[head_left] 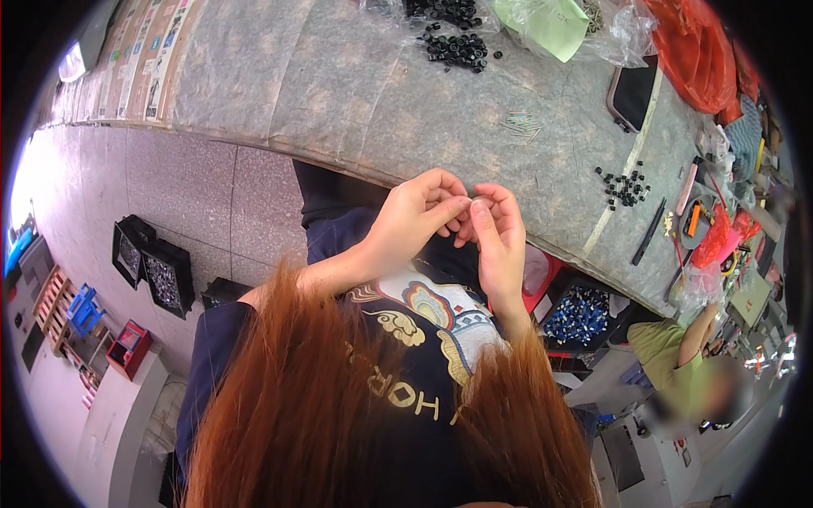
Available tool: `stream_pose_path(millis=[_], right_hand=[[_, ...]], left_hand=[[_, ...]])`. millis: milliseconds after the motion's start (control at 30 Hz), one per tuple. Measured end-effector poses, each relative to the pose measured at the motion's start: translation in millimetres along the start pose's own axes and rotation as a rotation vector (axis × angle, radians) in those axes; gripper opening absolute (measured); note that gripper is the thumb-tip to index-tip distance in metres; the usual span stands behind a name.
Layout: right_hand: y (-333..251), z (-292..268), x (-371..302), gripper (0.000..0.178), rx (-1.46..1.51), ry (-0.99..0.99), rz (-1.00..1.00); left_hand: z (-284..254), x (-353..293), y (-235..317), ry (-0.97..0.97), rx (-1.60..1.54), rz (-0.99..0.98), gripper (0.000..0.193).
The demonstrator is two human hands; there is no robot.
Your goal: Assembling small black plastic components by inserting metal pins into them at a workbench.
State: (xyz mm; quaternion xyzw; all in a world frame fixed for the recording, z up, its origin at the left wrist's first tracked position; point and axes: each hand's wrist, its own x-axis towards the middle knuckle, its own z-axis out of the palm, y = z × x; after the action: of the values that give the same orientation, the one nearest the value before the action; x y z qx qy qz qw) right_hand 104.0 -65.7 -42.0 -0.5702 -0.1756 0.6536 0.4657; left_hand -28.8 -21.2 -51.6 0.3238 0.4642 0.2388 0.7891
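My left hand (423, 205) and my right hand (500, 237) meet at the table's near edge, above my lap. Thumbs and forefingers pinch together, fingertip to fingertip. Whatever lies between them is hidden or too small to name. Beyond my hands, on the grey cloth-covered table (356, 93), is a small bunch of thin metal pins (522, 126). To their right lies a scatter of small black caps (625, 186). A bigger heap of black round parts (457, 51) sits at the far side.
A phone (633, 93), a clear bag with green paper (550, 25) and a red plastic bag (699, 55) lie at the far right. A black pen (649, 231) is near tools. Below the table edge stands a tray of blue and white parts (578, 317). A co-worker (677, 364) sits at right.
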Motion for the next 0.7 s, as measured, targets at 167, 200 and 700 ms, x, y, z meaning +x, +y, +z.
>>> stream_pose_path(millis=[167, 200, 700], right_hand=[[-8.2, 5.3, 4.2, 0.030, -0.242, 0.005, -0.026], [-9.2, 3.1, 6.8, 0.030, -0.236, 0.009, -0.021], [-30.6, -10.5, 26.3, 0.032, -0.401, -0.169, 0.237]], left_hand=[[-0.2, 7.3, 7.0, -0.057, 0.025, -0.057, 0.018], [-2.9, 8.0, 6.5, -0.082, 0.061, -0.068, 0.018], [-13.6, 16.0, 13.2, -0.155, 0.135, -0.160, 0.017]])
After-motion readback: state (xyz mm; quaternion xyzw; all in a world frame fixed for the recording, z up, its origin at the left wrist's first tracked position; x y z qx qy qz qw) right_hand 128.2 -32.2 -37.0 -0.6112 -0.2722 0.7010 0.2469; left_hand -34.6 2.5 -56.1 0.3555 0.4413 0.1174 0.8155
